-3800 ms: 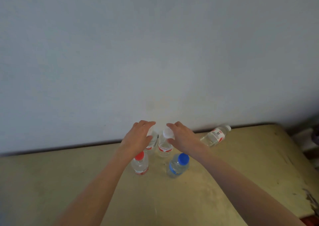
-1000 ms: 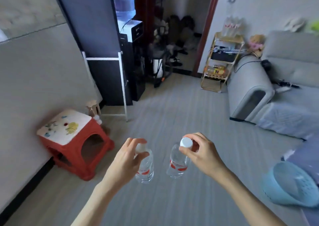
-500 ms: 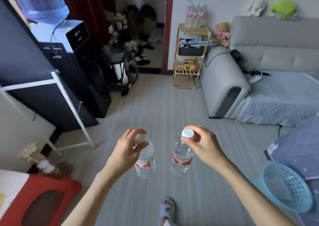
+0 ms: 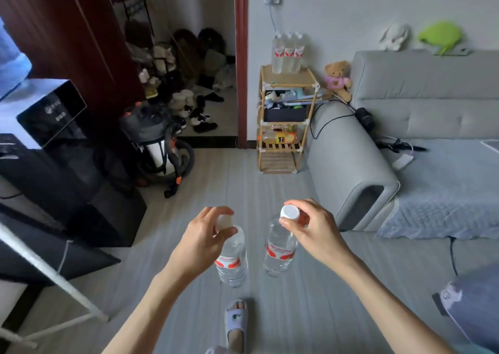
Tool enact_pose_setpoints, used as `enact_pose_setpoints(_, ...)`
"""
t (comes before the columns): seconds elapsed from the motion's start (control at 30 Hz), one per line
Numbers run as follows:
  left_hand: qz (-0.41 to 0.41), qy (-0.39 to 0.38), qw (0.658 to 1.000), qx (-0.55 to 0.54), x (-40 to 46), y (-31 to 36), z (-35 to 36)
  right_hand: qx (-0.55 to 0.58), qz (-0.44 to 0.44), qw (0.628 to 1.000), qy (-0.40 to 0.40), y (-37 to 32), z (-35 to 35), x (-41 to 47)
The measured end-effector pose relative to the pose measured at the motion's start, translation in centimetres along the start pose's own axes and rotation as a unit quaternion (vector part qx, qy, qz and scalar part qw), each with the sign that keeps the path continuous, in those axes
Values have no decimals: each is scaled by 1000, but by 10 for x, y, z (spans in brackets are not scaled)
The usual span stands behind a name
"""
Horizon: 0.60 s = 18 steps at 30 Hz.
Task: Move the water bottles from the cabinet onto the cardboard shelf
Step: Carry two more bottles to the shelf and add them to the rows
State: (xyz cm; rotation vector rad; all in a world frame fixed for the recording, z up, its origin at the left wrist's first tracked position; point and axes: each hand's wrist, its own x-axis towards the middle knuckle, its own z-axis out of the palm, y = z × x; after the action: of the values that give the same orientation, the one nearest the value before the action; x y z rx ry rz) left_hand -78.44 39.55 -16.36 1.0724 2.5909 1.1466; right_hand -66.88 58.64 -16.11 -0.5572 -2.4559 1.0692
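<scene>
- The cardboard shelf stood far ahead and slightly right of both hands, against the far wall between the doorway and the grey sofa; the right hand was the nearer of the 2 to it, by a small margin.
- The left hand was clenched around the cap and neck of 1 water bottle, which hung upright, long axis vertical, over the bare floor.
- The right hand pinched the white cap of a second water bottle, also hanging roughly upright, base tilted a little toward the left.
- The 2 carried bottles hung near each other, apart, not touching.
- Count of bottles: 2 in the hands, and 3 taller bottles already standing together on the shelf's top tier, toward its left and back.
- My judgement: the open room on that top tier lay to the right and front of those 3.
- The cabinet itself was not in view.
- 1 slippered foot showed near the bottom edge, pointing toward the shelf.
</scene>
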Motion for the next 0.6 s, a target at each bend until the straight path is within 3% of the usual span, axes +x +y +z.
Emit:
enact_pose_setpoints(0.33, 64, -46, 997, -3, 277, -21, 17, -28, 15, 999, 31, 41, -1, 241)
enact_pose_setpoints(0.6, 49, -48, 997, -24, 447, -33, 57, -35, 10, 998, 44, 95, -15, 406)
